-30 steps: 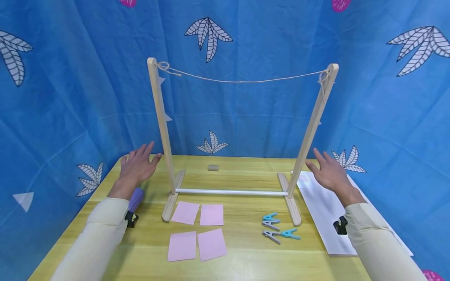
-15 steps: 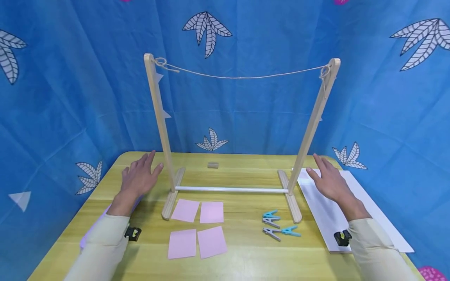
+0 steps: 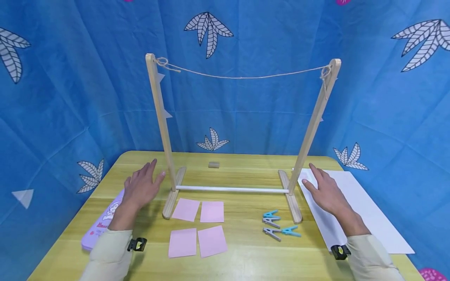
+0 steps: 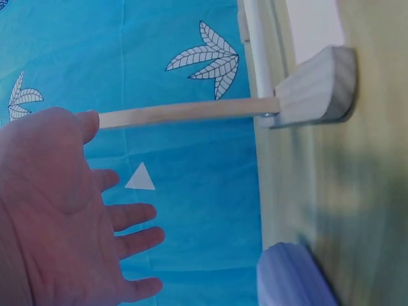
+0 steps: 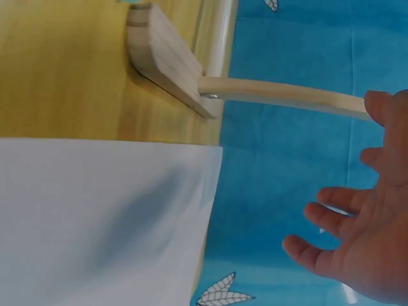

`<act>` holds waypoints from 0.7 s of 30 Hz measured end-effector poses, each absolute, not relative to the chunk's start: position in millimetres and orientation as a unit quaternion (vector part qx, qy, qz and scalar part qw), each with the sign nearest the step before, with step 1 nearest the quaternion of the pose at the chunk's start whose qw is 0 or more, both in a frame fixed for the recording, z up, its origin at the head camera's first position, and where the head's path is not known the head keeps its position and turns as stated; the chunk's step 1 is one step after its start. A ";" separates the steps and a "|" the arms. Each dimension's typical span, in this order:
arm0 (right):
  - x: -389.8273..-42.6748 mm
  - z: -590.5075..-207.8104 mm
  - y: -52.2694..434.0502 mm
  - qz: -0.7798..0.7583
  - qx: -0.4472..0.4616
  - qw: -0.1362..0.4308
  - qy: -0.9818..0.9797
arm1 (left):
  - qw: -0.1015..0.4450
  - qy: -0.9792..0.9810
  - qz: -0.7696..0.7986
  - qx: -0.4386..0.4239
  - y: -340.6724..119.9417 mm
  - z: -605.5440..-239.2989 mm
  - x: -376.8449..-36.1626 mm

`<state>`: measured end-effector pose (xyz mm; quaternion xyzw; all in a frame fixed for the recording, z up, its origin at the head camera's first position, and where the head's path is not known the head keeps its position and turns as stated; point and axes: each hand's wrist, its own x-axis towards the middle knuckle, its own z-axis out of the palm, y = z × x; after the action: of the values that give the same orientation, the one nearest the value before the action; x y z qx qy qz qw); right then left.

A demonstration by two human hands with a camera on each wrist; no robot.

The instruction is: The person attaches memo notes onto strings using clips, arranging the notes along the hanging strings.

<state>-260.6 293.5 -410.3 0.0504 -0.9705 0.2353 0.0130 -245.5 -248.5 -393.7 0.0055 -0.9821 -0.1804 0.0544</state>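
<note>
1. Both hands have drawn back and lowered: left hand point(image 3: 142, 188) and right hand point(image 3: 325, 191), fingers relaxed, holding nothing.
2. Wooden rack point(image 3: 159, 117) stands upright mid-table between them, crossbar running left-right.

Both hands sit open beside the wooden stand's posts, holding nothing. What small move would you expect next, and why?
Probably the right hand moves down to the clothespins, or the left hand to a pink paper square. Both hands are open and empty, the string carries nothing, and the squares and pins lie untouched on the table.
</note>
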 end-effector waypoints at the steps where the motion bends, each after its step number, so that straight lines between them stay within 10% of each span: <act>1: -258.9 -412.0 292.5 0.235 0.052 0.016 -0.970 | 0.054 -0.982 -0.183 0.005 -247.7 -395.5 -243.6; 21: -240.0 -442.1 273.5 0.230 0.098 0.044 -0.967 | 0.047 -0.981 -0.190 0.008 -224.0 -430.3 -223.4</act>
<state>-240.0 273.5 -442.1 0.0982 -0.9673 0.2298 0.0443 -223.4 -224.0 -430.3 0.0077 -0.9805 -0.1904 0.0473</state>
